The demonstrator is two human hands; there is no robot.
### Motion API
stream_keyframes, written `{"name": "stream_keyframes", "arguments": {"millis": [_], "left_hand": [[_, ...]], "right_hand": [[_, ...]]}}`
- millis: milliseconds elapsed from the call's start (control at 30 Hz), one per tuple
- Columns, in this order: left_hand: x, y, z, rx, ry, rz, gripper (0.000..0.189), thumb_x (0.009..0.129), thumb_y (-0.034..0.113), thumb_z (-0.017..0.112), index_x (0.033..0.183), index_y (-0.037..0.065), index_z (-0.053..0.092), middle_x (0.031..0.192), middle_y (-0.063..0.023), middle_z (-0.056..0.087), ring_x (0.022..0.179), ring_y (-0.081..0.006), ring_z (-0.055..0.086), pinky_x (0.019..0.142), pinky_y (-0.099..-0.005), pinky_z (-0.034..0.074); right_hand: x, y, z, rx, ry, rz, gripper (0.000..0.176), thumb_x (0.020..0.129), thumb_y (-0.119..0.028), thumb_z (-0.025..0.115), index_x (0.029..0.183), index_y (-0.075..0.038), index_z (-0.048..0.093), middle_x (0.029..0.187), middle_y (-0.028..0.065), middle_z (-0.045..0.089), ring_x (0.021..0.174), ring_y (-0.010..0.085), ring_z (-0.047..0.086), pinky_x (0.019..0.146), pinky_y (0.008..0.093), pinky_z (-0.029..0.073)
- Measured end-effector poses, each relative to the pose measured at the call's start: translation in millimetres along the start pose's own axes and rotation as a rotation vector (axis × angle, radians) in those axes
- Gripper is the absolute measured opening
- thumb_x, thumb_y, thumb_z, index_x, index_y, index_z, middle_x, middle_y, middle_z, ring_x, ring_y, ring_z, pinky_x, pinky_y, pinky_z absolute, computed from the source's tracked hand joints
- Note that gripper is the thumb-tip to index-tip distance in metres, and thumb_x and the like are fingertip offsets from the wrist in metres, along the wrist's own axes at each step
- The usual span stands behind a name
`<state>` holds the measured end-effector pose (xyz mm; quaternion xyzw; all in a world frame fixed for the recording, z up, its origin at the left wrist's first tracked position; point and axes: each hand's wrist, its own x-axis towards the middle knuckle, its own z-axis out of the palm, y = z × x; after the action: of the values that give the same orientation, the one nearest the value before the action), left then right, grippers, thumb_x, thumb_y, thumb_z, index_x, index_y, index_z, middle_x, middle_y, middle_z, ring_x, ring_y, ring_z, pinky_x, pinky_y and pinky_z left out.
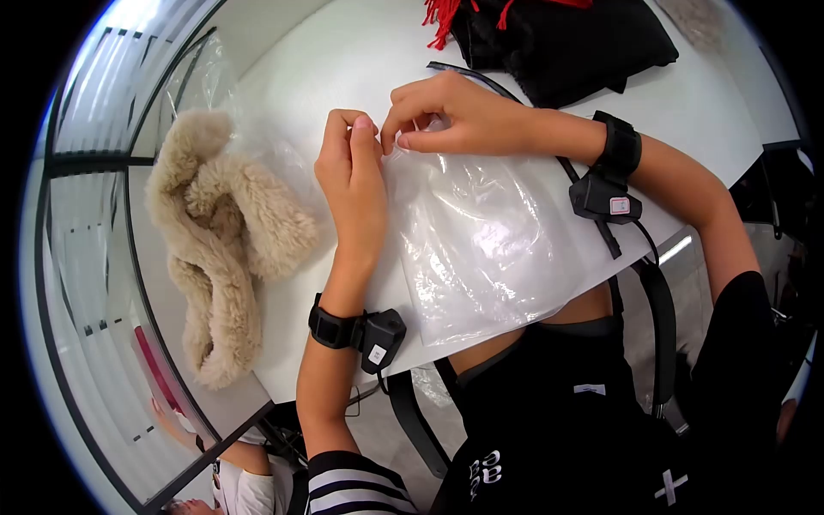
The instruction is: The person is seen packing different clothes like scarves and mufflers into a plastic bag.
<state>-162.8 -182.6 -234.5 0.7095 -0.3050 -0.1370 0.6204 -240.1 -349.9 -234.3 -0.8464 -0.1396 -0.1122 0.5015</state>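
Note:
A clear plastic bag (481, 249) lies flat on the white table in front of me, its near edge at the table's front edge. My left hand (354, 176) is at the bag's upper left corner, thumb and fingers pinched together on the plastic. Close beside it, my right hand (451, 116) reaches in from the right with curled fingers, pinching the same top edge. The exact grip at the fingertips is partly hidden. To the left of my left hand rests a fluffy beige scarf (223, 232), loosely folded.
Black folded cloth (571, 51) with red fringe (442, 19) lies at the far side. A thin black strip (468, 71) runs under my right arm. More clear plastic (266, 159) sits by the scarf. A glass partition (94, 283) borders the left; another person (249, 472) is beyond it.

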Motion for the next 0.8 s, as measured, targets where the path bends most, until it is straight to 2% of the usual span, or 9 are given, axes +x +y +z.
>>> {"name": "stream_keyframes", "arguments": {"millis": [167,800], "left_hand": [[-1.7,3.1,2.2,-0.037,-0.014,-0.014,0.022,0.101,0.016,0.046,0.084,0.003,0.050,0.065,0.0025,0.046,0.057,-0.0034,0.034,0.051,-0.0232,0.028],[-1.4,-0.3,0.1,-0.008,-0.035,0.005,0.022,0.102,0.016,0.045,0.085,0.003,0.050,0.066,0.0012,0.049,0.058,-0.0037,0.036,0.052,-0.0230,0.029]], "right_hand": [[0.2,4.1,1.2,-0.014,0.025,-0.046,0.015,0.089,-0.014,0.060,0.092,-0.005,0.071,0.076,0.0028,0.056,0.072,0.0139,0.054,0.067,0.0291,0.044],[0.3,4.6,2.6,-0.035,0.021,-0.021,0.014,0.090,-0.015,0.058,0.091,-0.004,0.067,0.081,0.0026,0.060,0.074,0.0142,0.054,0.069,0.0295,0.044]]}}
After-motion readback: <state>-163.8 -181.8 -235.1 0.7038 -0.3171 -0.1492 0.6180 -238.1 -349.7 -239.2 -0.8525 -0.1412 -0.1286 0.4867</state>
